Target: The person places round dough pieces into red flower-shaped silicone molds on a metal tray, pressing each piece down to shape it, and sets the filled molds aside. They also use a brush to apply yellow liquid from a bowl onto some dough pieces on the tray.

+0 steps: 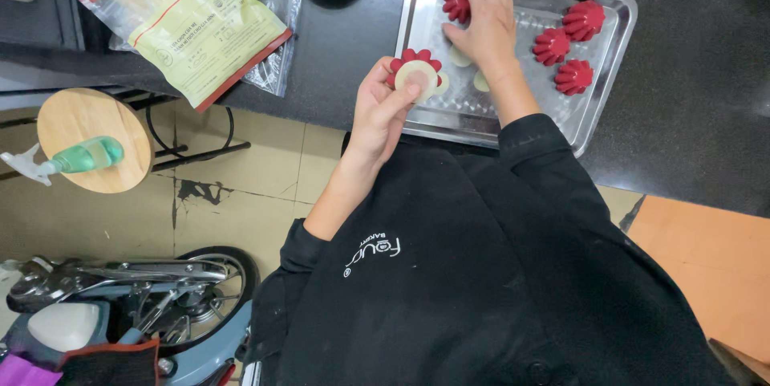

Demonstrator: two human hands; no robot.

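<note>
Dark tabletop with a steel tray (597, 93) of red fluted moulds, seen from above.

Left hand (383, 109) grasps one red mould (415, 73) just off the tray's near-left corner, thumb pressing a pale dough disc into it. Right hand (485, 21) reaches into the tray, fingers closed on a second red mould (455, 2) near the far-left corner; two pale dough pieces (459, 57) lie beneath the palm. Three more moulds (571, 47) sit together at the tray's right side, well apart from the hands. A plastic bag (196, 21) lies on the tabletop to the left, and a green spray bottle (76, 157) rests on a round wooden stool (120, 125) below.
</note>
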